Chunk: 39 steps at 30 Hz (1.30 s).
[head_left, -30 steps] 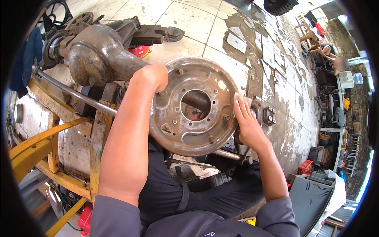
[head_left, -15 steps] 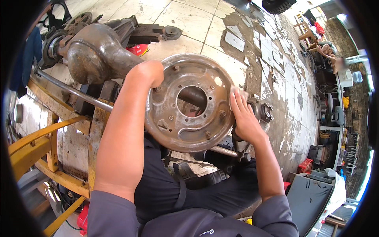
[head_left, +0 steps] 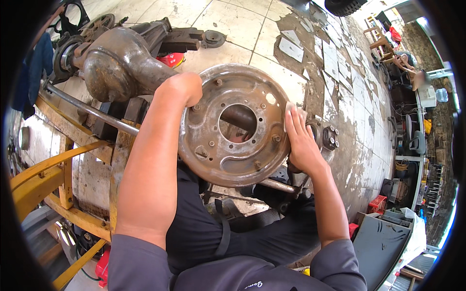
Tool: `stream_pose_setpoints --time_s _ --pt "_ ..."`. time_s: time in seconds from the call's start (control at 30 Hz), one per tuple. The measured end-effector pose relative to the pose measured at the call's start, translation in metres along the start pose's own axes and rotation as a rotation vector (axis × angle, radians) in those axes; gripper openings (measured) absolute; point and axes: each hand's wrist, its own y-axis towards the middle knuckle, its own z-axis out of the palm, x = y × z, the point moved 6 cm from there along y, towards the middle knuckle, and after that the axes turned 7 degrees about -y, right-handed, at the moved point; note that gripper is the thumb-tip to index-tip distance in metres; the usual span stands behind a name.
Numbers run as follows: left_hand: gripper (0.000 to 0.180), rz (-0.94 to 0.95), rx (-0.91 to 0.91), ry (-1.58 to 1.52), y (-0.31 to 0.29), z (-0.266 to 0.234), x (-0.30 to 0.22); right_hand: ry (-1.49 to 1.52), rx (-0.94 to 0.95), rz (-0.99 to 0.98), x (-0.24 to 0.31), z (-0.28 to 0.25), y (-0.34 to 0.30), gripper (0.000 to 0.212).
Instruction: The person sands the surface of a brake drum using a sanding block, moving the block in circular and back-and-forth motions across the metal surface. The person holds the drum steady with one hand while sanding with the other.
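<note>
A round, rusty brown metal brake backing plate (head_left: 204, 131) stands tilted in front of me, with a large hole in its middle and several small bolts and holes around it. My left hand (head_left: 182, 89) is closed over its upper left rim, fingertips mostly hidden behind the wrist and rim. On the right rim lies my right hand (head_left: 300, 138), its fingers fairly straight and pressing a small pale folded piece (head_left: 302, 114), cloth or abrasive paper, against the edge. Through the central hole a dark shaft (head_left: 239, 116) shows behind the plate.
A greasy axle housing (head_left: 116, 63) rests at the upper left, with a long metal rod (head_left: 92, 112) beside it. A yellow metal frame (head_left: 46, 186) stands at my left. Broken tiles (head_left: 291, 49) lie ahead right. A grey metal cabinet (head_left: 376, 247) is at the lower right.
The whole view has shifted very slightly. Both hands keep their places on the plate's rim, and the plate shows no clear turn.
</note>
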Motion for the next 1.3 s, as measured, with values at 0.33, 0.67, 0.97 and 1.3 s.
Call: stream_pose_setpoints --time_s 0.33,0.67,0.97,1.3 --pt "0.027 0.021 0.065 0.041 -0.004 0.0 0.0 0.015 0.105 -0.027 0.015 0.015 -0.053 0.096" --pt "0.023 0.005 0.112 0.139 -0.001 0.001 -0.002 0.056 0.042 -0.015 0.012 0.015 -0.048 0.093" --pt "0.035 -0.076 0.052 -0.045 -0.006 -0.007 -0.009 -0.012 -0.046 0.061 0.003 -0.004 -0.003 0.085" --pt "0.035 -0.066 0.102 0.024 -0.004 -0.005 -0.007 -0.156 -0.06 -0.007 0.01 -0.001 0.0 0.077"
